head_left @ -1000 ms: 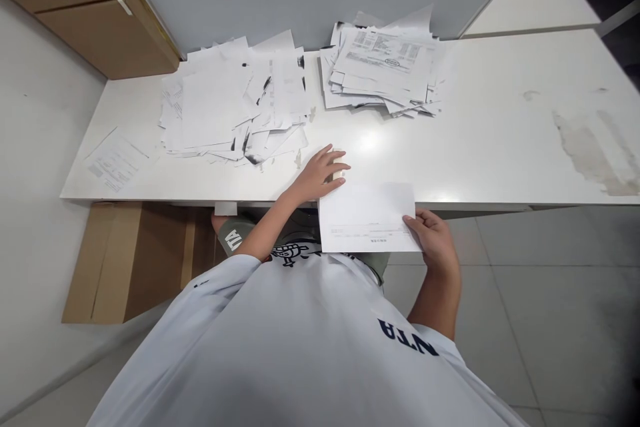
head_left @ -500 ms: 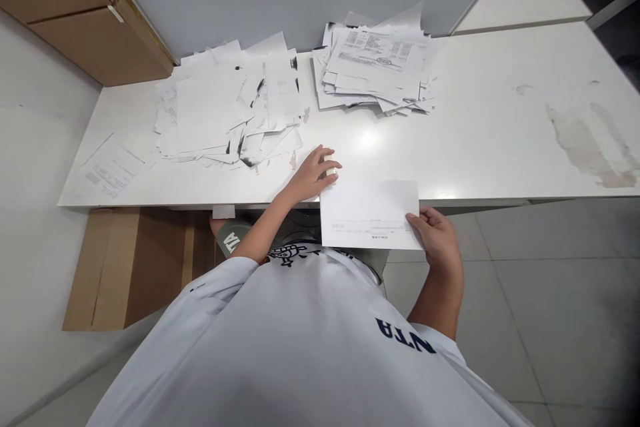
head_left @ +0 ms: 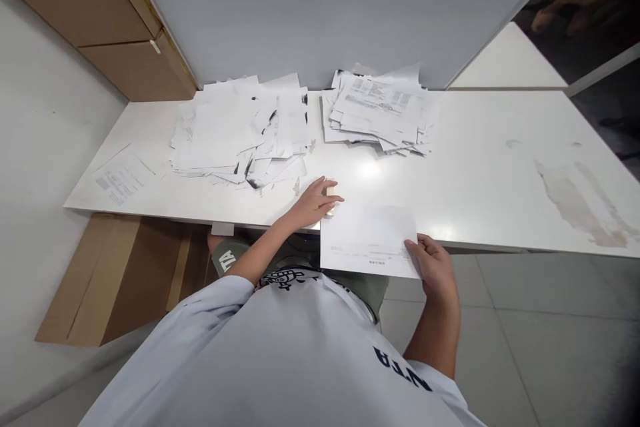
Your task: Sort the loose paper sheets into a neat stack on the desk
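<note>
A printed sheet of paper point(head_left: 369, 237) extends over the table's front edge, its near part hanging out above my lap. My right hand point(head_left: 434, 263) pinches the sheet's right edge between thumb and fingers. Beside the sheet's far left corner, my left hand point(head_left: 316, 202) rests low over the tabletop with its fingers apart. Whether its fingertips touch the paper I cannot tell. Beyond my hands lie two untidy heaps of paper: a wide left pile point(head_left: 225, 130) and a smaller right pile point(head_left: 377, 110) with a printed form on top.
The white table point(head_left: 480, 180) runs along a grey panel point(head_left: 330, 13) and has a stained, peeled patch point(head_left: 583, 203) at right. One printed sheet point(head_left: 123, 177) lies at far left. An open cardboard box point(head_left: 95, 280) stands below; a brown carton point(head_left: 145, 70) stands at back left.
My view has tilted up, so the table and piles appear lower. Both hands keep nearly the same place about the sheet, with the right one still gripping it.
</note>
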A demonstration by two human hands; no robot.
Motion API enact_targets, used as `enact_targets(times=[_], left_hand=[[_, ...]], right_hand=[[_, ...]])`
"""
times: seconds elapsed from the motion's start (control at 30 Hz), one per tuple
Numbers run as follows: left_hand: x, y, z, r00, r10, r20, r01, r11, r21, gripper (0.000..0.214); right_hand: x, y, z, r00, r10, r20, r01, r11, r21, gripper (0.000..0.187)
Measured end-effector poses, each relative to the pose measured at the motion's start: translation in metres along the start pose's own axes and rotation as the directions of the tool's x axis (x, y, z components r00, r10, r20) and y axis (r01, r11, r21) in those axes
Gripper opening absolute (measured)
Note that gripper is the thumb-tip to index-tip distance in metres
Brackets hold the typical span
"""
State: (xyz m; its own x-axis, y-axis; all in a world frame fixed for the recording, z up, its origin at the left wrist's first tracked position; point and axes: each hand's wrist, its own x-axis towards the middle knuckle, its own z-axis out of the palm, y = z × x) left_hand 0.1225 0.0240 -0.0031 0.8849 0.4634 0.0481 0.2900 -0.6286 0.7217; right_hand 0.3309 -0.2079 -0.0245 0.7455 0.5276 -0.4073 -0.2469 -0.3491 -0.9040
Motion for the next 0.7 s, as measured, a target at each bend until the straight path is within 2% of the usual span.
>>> enact_targets(times=[0.13, 0.3, 0.4, 0.5, 0.6, 0.63, 0.7], left_hand=[[-0.005, 0.004, 0.003, 1.000, -0.007, -0.017, 0.008, 0.997, 0.073, 0.035], [-0.008, 0.006, 0.005, 0.999, -0.007, -0.049, 0.011, 0.996, 0.086, 0.036], [-0.011, 0.004, 0.001, 0.999, -0.021, -0.040, 0.022, 0.999, 0.034, 0.038], [-0.013, 0.001, -0.004, 1.000, 0.005, -0.020, -0.005, 1.000, -0.007, 0.047], [-0.016, -0.001, -0.007, 1.000, -0.001, -0.014, 0.001, 0.999, -0.044, 0.057], [-0.016, -0.002, -0.007, 1.000, -0.017, -0.014, 0.016, 0.998, -0.056, 0.060], [-0.016, -0.002, -0.006, 0.999, -0.046, -0.019, 0.045, 0.996, -0.073, 0.062]], right_hand=[[0.004, -0.003, 0.001, 1.000, 0.021, 0.017, -0.021, 1.000, -0.014, 0.040], [0.005, -0.020, -0.003, 0.996, -0.043, 0.080, 0.052, 0.992, -0.112, 0.040], [0.003, -0.049, -0.017, 0.990, -0.078, 0.121, 0.099, 0.979, -0.175, 0.042], [0.011, -0.094, -0.035, 0.974, -0.226, 0.008, 0.222, 0.949, -0.224, 0.041], [0.047, -0.144, -0.034, 0.888, -0.433, -0.155, 0.399, 0.893, -0.211, 0.029], [0.066, -0.160, -0.027, 0.866, -0.464, -0.188, 0.432, 0.882, -0.189, 0.025], [0.112, -0.187, -0.001, 0.855, -0.466, -0.225, 0.449, 0.885, -0.125, 0.026]])
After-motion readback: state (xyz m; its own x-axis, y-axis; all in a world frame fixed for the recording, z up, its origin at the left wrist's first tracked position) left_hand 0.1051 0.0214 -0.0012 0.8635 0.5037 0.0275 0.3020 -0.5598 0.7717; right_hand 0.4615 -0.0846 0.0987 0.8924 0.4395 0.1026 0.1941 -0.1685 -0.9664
